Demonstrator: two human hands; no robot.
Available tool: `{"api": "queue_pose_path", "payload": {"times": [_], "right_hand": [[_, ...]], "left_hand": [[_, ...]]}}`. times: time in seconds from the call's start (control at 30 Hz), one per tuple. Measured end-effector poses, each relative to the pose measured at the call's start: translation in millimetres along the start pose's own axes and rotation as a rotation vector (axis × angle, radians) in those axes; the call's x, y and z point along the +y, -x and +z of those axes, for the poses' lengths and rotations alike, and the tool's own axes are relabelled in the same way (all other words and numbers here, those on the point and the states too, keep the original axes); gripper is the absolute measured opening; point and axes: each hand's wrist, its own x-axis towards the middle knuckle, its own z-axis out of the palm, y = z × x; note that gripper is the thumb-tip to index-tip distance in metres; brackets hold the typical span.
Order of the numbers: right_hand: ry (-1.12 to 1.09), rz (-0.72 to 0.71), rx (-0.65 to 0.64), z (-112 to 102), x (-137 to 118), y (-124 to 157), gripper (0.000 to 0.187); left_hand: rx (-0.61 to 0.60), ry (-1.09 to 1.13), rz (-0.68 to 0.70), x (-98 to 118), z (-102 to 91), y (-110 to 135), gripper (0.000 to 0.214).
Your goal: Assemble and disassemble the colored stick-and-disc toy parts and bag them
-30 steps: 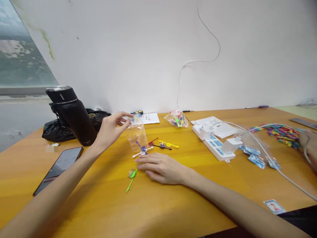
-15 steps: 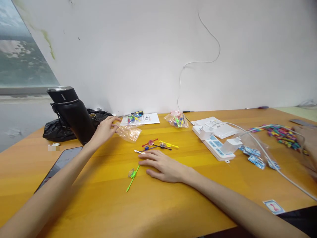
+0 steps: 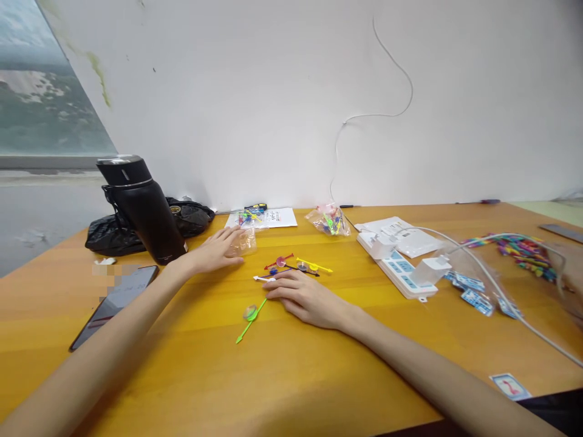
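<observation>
My left hand [image 3: 217,250] lies flat on the yellow table [image 3: 291,376], fingers stretched out, its tips on a small clear plastic bag [image 3: 245,241]. My right hand [image 3: 304,295] rests palm down with fingers apart, fingertips touching a white arrow-shaped spinner pointer [image 3: 264,278]. Just beyond it lie red [image 3: 279,262], yellow [image 3: 313,265] and black pointers in a small cluster. A green pointer [image 3: 250,318] with a clear suction cup lies to the left of my right hand.
A black flask [image 3: 143,209] and black bag stand at back left, a phone [image 3: 116,298] in front. A paper sheet [image 3: 273,216], a bag of pointers [image 3: 328,220], a white power strip [image 3: 401,261] with cables, blue packets [image 3: 471,290] and a colourful pile [image 3: 523,250] lie right.
My left hand lowered the clear bag from mid-air onto the table and flattened on it. My right hand slid slightly forward toward the white pointer.
</observation>
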Motion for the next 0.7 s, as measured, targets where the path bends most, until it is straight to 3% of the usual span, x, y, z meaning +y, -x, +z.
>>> {"api": "queue_pose_path", "payload": {"times": [0.17, 0.27, 0.37, 0.47, 0.57, 0.63, 0.7], "right_hand": [[0.007, 0.023, -0.001, 1, 4, 2, 0.037], [0.006, 0.030, -0.018, -1, 6, 4, 0.039], [0.020, 0.024, -0.014, -8, 9, 4, 0.043], [0.106, 0.112, 0.098, -17, 16, 5, 0.043], [0.259, 0.350, 0.257, -23, 29, 10, 0.029], [0.329, 0.494, 0.274, -23, 37, 14, 0.022], [0.322, 0.589, 0.230, -21, 44, 19, 0.018]], "left_hand": [[-0.045, -0.060, -0.096, -20, 13.5, 1, 0.070], [-0.043, -0.096, -0.165, -32, 10.6, 5, 0.070], [-0.064, -0.120, -0.194, -27, 2.5, 6, 0.076], [-0.074, -0.163, -0.214, -1, -11.9, 8, 0.078], [-0.067, -0.134, -0.095, 42, -33.2, 15, 0.065], [-0.167, -0.025, -0.033, 73, -47.2, 23, 0.058], [-0.367, 0.089, -0.040, 100, -56.4, 32, 0.057]]}}
